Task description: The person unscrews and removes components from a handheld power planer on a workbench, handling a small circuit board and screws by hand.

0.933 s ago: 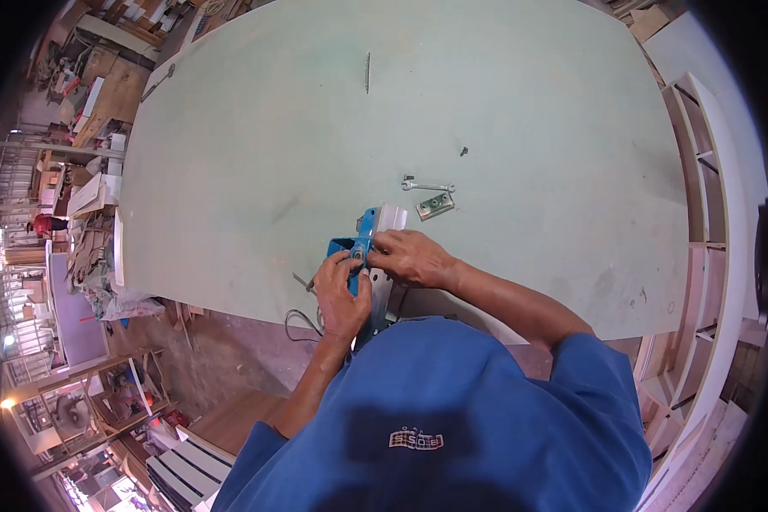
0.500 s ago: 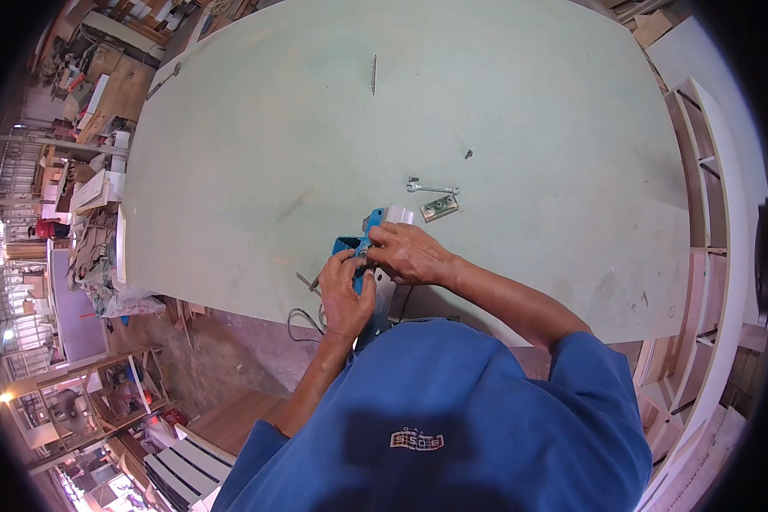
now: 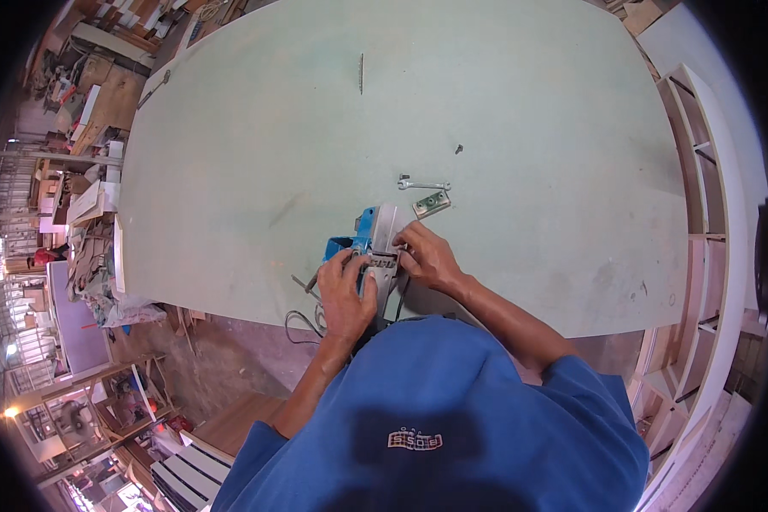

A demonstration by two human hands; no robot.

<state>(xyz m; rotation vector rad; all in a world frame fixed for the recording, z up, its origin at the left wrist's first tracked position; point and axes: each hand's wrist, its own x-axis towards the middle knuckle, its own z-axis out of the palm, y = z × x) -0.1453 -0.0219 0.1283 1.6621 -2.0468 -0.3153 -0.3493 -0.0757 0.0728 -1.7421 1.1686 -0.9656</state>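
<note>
A blue and silver electric planer [image 3: 386,224] lies at the near edge of the table, its metal sole and the dark cutter slot facing up. My left hand [image 3: 344,294] grips its blue body from the left, fingers curled over it beside the slot. My right hand [image 3: 433,259] is at the right end of the slot, its fingers bent and pressed together; whatever they hold is hidden. Just beyond lie a small metal block with bolts [image 3: 432,204] and an open-end wrench [image 3: 425,185]. A small bolt [image 3: 459,148] rests farther off.
The large pale green table [image 3: 230,171] spreads ahead. A thin dark strip [image 3: 361,74] lies far on it, and a long tool [image 3: 154,89] sits at the far-left edge. A cable [image 3: 294,328] loops beside the planer. White shelving [image 3: 712,213] stands at the right.
My right hand has drawn back to the right from the planer's middle, uncovering the cutter slot. The left hand stays on the blue body. The whole view has shifted slightly.
</note>
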